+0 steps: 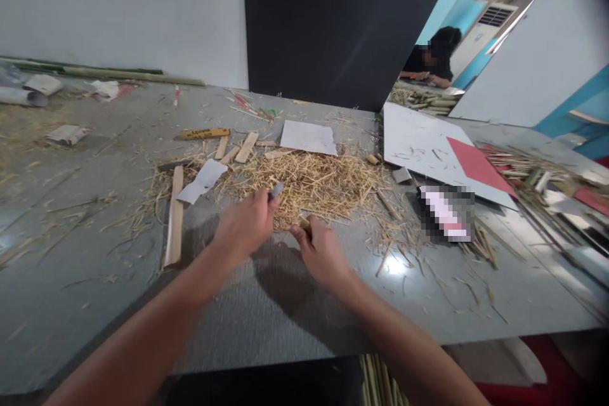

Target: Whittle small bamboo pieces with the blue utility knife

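Observation:
My left hand [245, 223] is closed round a small grey-handled tool [276, 190] whose tip sticks out above the fist. My right hand [321, 252] is closed on a short piece of bamboo [305, 224], of which only the end shows. Both hands hover close together over the grey table [95, 279], at the near edge of a heap of pale bamboo shavings [314, 185].
A long bamboo slat [174, 219] and a white paper scrap [203, 181] lie to the left. A yellow tool [203, 134], short slats [246, 146] and a white sheet [308, 137] sit behind the heap. A white board with a red sheet [471, 163] lies right. Another person [431, 63] sits far back.

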`<state>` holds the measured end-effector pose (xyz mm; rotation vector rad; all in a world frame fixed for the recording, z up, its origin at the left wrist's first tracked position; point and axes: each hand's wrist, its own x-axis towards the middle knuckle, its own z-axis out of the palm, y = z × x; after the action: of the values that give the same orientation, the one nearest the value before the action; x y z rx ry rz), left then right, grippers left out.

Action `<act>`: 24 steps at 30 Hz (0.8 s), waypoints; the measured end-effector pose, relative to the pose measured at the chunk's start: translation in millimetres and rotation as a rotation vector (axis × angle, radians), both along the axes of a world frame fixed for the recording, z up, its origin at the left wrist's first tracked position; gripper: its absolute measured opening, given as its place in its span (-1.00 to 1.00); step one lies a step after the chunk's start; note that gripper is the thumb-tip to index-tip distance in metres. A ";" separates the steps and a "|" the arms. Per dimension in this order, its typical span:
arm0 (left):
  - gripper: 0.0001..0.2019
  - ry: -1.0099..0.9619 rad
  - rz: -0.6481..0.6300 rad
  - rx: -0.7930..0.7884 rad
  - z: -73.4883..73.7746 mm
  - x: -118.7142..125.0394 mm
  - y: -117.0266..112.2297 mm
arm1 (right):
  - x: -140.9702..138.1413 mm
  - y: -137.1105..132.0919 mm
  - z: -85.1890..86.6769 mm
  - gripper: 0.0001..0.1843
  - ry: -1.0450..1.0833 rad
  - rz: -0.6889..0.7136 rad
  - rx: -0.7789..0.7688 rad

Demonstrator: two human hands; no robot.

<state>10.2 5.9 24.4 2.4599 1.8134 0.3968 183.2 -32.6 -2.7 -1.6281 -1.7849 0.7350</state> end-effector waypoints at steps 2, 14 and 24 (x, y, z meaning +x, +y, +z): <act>-0.60 -0.028 0.041 0.061 2.9 -10.5 5.2 | 0.3 2.7 -0.6 -0.66 0.033 -0.003 -0.009; -0.80 0.038 -0.406 -0.036 -9.0 8.0 -9.8 | 0.7 1.7 -1.8 -0.64 0.256 0.158 0.035; -0.77 0.074 -0.315 -0.041 -6.8 11.0 -14.0 | 0.4 2.4 -2.5 -0.75 0.135 0.130 0.049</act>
<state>21.2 -8.1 17.6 2.7006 1.4032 0.2471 183.7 -30.2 -5.2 -1.4061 -1.8094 0.8329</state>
